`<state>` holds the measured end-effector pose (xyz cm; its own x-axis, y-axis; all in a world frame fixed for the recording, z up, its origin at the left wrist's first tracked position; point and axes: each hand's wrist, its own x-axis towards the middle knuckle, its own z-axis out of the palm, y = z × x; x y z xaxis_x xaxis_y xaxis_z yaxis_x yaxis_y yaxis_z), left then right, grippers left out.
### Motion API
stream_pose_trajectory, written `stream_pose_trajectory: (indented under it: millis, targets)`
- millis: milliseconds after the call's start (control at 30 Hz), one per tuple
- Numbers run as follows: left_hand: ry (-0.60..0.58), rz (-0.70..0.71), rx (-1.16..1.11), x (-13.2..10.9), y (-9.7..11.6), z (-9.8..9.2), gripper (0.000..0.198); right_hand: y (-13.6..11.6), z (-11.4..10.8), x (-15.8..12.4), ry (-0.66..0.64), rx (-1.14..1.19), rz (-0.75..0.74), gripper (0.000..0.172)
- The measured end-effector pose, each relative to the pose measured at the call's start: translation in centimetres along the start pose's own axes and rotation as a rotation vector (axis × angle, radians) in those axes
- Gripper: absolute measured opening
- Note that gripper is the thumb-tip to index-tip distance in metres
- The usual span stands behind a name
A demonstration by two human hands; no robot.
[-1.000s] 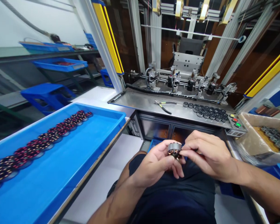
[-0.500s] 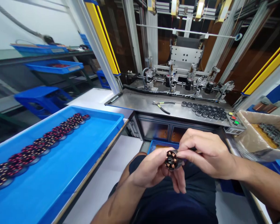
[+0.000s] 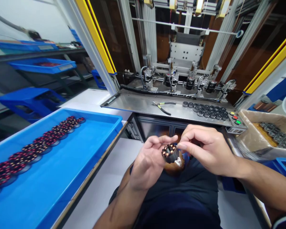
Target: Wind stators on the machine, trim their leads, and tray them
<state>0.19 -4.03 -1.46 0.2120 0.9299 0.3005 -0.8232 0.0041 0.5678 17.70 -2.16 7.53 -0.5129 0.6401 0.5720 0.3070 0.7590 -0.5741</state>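
The ring point(image 3: 173, 156) was up in the air to the right of the blue tray point(image 3: 69, 171), tilted, with its copper coils point(image 3: 167, 148) facing up. The right hand point(image 3: 206, 149) pinched it at the near-side edge between thumb and finger. The left hand point(image 3: 145, 165), between the tray and the ring, was spread with its palm up; whether its fingers touched the ring, I could not tell.

The ring looked light and stiff, a hard part that would not give under a squeeze. Its smooth, curved side might well have slipped from a loose pinch. The coils seemed the fragile part, with thin wire likely to scrape or shift, so the dark outer wall looked the better place to take hold. Similar rings point(image 3: 49, 140) lay in a long row inside the tray.
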Motion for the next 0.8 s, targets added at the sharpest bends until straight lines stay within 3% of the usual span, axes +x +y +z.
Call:
stream_pose_trajectory:
  millis: [67,133,200,333,467,600,633,700,800]
  targets:
    - [-0.083,-0.215,-0.016,0.4,-0.2,-0.5,0.048,0.2,0.1,0.2,-0.031,0.040,-0.035,0.018]
    - [-0.242,-0.483,-0.043,0.5,-0.5,-1.1,0.066,0.3,0.1,0.3,-0.048,0.048,-0.072,0.018]
    - [-0.334,-0.590,-0.055,0.4,-0.7,-1.5,0.065,0.3,0.1,0.3,-0.054,0.028,-0.102,0.018]
    - [-0.207,-0.395,0.026,0.2,-0.5,-1.0,0.033,0.2,-0.1,0.1,-0.019,-0.077,-0.113,0.017]
    - [-0.040,-0.152,0.036,0.0,-0.2,-0.1,0.043,0.2,0.0,-0.2,0.064,-0.121,-0.050,0.016]
    - [0.030,0.034,-0.014,0.2,0.0,0.0,0.028,0.4,0.4,-0.3,0.093,-0.078,-0.034,0.017]
    - [0.039,0.015,-0.015,0.3,0.0,-0.2,0.029,0.5,0.4,-0.2,0.084,-0.059,-0.054,0.018]
    - [0.006,-0.153,-0.013,0.6,-0.3,-0.6,0.039,0.5,0.6,-0.2,0.054,-0.027,-0.101,0.017]
    - [-0.232,-0.548,-0.031,0.7,-0.7,-1.4,0.064,0.5,0.5,-0.1,0.019,-0.009,-0.147,0.017]
